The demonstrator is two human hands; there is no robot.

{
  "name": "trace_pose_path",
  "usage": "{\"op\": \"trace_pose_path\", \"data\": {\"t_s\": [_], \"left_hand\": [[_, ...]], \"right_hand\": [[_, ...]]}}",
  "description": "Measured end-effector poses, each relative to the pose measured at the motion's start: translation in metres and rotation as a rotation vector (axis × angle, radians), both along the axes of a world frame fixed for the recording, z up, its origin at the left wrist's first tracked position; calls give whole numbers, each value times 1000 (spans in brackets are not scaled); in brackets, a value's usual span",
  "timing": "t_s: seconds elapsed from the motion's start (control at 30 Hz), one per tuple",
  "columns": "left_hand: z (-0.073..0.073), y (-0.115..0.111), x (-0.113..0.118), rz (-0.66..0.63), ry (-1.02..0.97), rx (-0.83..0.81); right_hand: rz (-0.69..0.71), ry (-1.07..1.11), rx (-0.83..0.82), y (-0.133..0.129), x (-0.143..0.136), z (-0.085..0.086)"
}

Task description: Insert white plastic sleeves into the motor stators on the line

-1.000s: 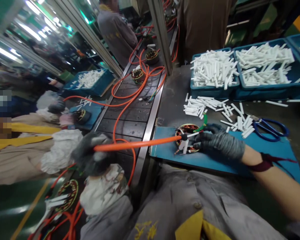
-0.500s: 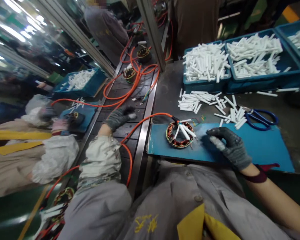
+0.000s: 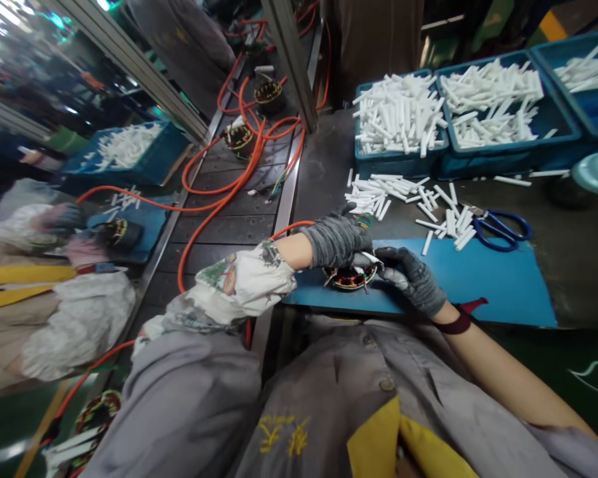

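Observation:
A ring-shaped motor stator (image 3: 351, 279) with copper windings lies on a blue mat (image 3: 478, 279) in front of me. My left hand (image 3: 339, 240), in a grey knit glove, reaches over its far side with the fingers curled down. Green-yellow wire ends (image 3: 363, 221) show beside its fingertips. At the stator's right rim my right hand (image 3: 412, 275), gloved too, has thumb and fingers drawn together. White sleeving is partly visible between the hands. What either hand grips is hidden by the fingers. An orange cable (image 3: 293, 228) runs to the stator behind my left hand.
Loose white tubes (image 3: 379, 192) lie beyond the mat, near blue-handled scissors (image 3: 503, 229). Blue bins (image 3: 401, 162) full of tubes stand behind. Left, a conveyor (image 3: 216, 229) carries orange cables and stators; a co-worker's gloved hands (image 3: 84, 245) work at another stator beyond it.
My left hand has come right from above the conveyor to the stator. My right hand has moved left to the stator's rim. The view has shifted slightly.

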State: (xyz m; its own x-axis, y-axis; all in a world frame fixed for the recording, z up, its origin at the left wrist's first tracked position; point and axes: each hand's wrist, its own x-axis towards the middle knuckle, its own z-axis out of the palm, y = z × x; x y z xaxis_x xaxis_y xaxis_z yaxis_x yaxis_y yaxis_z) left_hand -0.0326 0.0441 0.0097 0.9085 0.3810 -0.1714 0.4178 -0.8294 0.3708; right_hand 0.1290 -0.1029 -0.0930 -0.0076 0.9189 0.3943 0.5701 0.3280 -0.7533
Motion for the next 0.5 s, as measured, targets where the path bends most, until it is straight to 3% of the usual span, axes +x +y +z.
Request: {"op": "trace_pose_path", "data": {"t_s": [0.1, 0.23, 0.33, 0.5], "left_hand": [[7, 2, -18, -114, 167, 122], [2, -10, -36, 106, 111, -51], [-3, -25, -37, 249, -8, -149], [-1, -38, -26, 297, -46, -182]], "right_hand": [[29, -183, 49, 14, 0, 3], [-1, -469, 168, 22, -6, 15], [-50, -675, 219, 14, -5, 39], [14, -917, -43, 9, 5, 77]]}}
